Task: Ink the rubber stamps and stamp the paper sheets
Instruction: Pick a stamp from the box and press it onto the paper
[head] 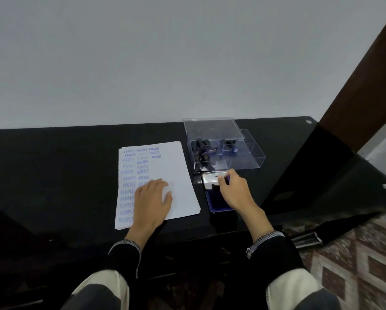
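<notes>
Now left hand flat, pressing paper sheets; right hand pinching stamp over ink pad.

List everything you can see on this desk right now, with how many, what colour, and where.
Paper sheets: one small stack, white with blue stamp marks, desk centre.
Clear box: one, transparent, lid open, behind the ink pad.
Rubber stamps: several, dark, inside the box; exact count unclear.
Ink pad: one, blue, open, right of the sheets.
Desk: one, black, glossy.
Floor: patterned brown, lower right.
Left hand: flat on the sheets.
Right hand: over the ink pad, pinching a small stamp, mostly hidden.
</notes>
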Available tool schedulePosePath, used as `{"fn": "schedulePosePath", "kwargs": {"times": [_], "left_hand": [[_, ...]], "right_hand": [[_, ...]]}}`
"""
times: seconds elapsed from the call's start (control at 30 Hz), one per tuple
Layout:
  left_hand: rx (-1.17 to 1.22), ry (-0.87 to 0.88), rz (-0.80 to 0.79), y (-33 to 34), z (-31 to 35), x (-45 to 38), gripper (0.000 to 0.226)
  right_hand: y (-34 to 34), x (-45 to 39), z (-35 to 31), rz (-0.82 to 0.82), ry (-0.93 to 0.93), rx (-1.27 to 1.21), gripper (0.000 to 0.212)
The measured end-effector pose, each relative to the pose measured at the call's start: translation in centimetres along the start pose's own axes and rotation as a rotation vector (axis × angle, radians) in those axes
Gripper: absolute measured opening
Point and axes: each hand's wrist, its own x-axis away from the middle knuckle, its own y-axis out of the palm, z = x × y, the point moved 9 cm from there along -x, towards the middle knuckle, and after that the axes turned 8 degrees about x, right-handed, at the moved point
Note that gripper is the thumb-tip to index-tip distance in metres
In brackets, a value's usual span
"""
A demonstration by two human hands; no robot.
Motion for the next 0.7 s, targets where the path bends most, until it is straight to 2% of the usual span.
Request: {"fn": "schedulePosePath", "kwargs": {"times": [0.43,0.7], "left_hand": [[0.014,-0.036,-0.053,0.7,-0.5,0.1,0.036],[0.039,-0.032,-0.039,0.6,-0.5,0.2,0.035]], "right_hand": [[1.8,0.3,-1.5,-0.021,-0.197,0.392,0.012],[2.1,0.2,-1.6,0.024,-0.200,0.482,0.011]]}}
